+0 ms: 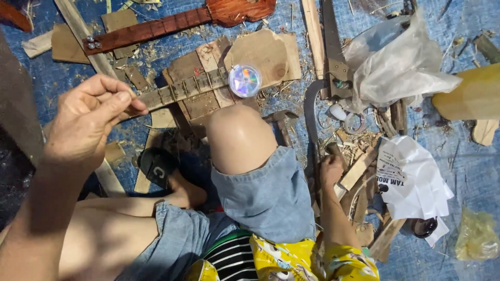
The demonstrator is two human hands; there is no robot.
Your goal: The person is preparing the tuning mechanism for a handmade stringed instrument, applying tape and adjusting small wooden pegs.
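Two hands: left hand [86, 122] raised at the left of the view, right hand [331, 170] low beside the bent knee [237, 138].
Left fingers: thumb and forefinger [122, 99] pressed together, pinching the near end of a fretted neck strip [182, 89].
Strip's long axis: runs from the pinch up and to the right, far end by a small round clear spool [245, 80].
Strip's place: held just above wood scraps on the blue tarp floor [469, 171].
Right fingers: curled down among wood offcuts [359, 169]; whether they grip anything I cannot tell.
Nearer hand: the left, touching the strip; the right is well apart from it.
Around: a reddish unfinished instrument [182, 21] lies beyond, a handsaw [333, 47] to the right.
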